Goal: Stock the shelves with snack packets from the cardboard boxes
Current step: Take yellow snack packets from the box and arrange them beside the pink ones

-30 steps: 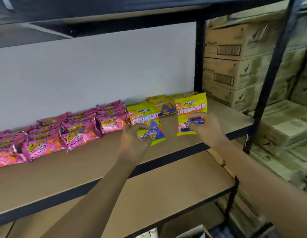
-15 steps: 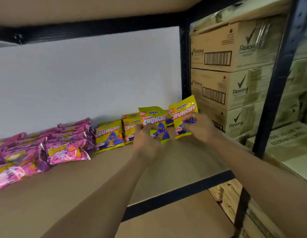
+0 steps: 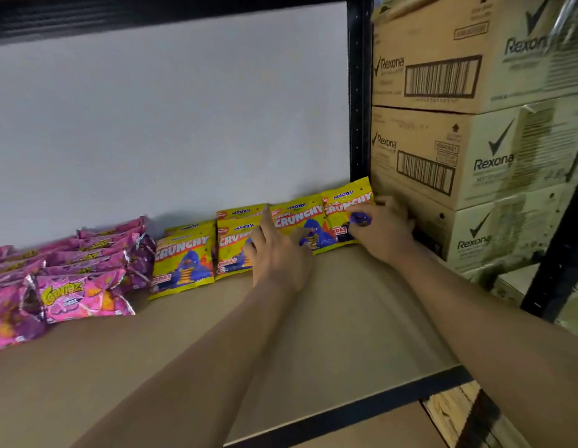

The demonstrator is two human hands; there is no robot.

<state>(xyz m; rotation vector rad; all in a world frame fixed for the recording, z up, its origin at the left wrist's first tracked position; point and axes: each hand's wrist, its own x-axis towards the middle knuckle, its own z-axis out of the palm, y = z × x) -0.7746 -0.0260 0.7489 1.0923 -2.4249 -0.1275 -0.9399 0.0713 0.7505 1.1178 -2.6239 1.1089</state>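
Yellow Crunchy snack packets stand in a row at the back of the brown shelf board (image 3: 313,334). My right hand (image 3: 383,229) pinches the rightmost yellow packet (image 3: 344,202) with its thumb on the front, right beside the black upright post. My left hand (image 3: 278,257) has straight fingers, and its thumb touches the neighbouring yellow packet (image 3: 297,215), which leans against the wall. Two more yellow packets (image 3: 184,257) stand to the left, partly behind my left hand.
Pink snack packets (image 3: 77,295) lie stacked at the shelf's left. The black post (image 3: 357,92) and stacked Rexona cardboard boxes (image 3: 442,156) close off the right side. A white wall (image 3: 168,124) backs the shelf. Bare board lies in front of the packets.
Both hands carried their yellow packets back and to the right, against the wall and post. My left hand's fingers have straightened off its packet. The view has moved closer.
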